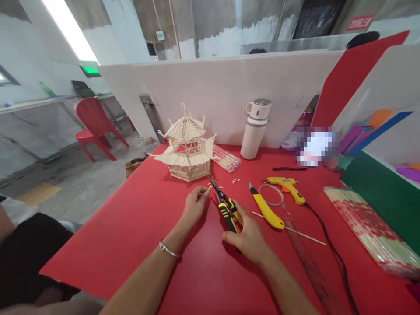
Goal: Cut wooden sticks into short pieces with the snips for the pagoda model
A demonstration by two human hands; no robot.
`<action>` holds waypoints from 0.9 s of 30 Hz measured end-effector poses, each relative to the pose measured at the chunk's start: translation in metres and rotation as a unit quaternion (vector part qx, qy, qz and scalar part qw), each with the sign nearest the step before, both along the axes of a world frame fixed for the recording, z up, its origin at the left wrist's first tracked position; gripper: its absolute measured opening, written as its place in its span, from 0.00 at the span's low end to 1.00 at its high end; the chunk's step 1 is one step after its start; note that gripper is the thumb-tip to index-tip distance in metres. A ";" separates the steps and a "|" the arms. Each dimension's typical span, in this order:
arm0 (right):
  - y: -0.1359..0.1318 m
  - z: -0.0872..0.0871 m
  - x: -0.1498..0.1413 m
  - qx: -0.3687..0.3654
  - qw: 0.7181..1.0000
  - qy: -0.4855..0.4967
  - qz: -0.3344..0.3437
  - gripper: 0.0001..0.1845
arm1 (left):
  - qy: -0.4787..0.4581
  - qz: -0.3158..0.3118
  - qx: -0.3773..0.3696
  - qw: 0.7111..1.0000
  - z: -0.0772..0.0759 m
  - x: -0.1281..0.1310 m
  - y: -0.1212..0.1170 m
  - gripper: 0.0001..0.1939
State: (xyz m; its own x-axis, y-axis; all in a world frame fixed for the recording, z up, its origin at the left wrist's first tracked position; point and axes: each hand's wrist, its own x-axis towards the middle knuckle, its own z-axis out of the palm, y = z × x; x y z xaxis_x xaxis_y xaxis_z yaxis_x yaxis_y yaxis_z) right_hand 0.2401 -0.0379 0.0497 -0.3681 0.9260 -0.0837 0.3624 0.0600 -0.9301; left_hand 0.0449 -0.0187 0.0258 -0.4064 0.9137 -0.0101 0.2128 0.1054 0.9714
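Observation:
My right hand [250, 234] is wrapped round the yellow-and-black handles of a pair of pruning shears [226, 214]. Their dark blades point away from me, towards a small pavilion model [188, 151] built of thin wooden sticks. Just left of the blades, my left hand [196, 202] pinches a small piece of wooden stick [209, 188] between thumb and finger. Several short cut bits of stick [235, 180] lie on the red tabletop beyond the blades. Whether the blades touch the held stick I cannot tell.
To the right lie a yellow utility knife [267, 211], a yellow glue gun [287, 186] with a black cord, a clear ruler [305, 262] and a bagged bundle of sticks [370, 227]. A white bottle [254, 131] stands at the back. Beyond the left edge sits a red chair [93, 122].

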 end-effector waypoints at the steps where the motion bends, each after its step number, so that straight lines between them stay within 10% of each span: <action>1: 0.000 -0.002 0.000 0.000 1.000 -0.007 0.004 0.45 | -0.040 -0.009 0.017 0.999 0.003 0.001 -0.001 0.18; 6: 0.002 -0.006 0.001 -0.018 0.999 -0.030 0.034 0.47 | -0.161 -0.055 0.039 0.985 0.012 0.001 -0.003 0.22; 27: 0.002 -0.005 0.004 0.004 0.997 -0.046 0.061 0.49 | -0.053 -0.129 0.044 0.989 0.023 -0.014 -0.005 0.17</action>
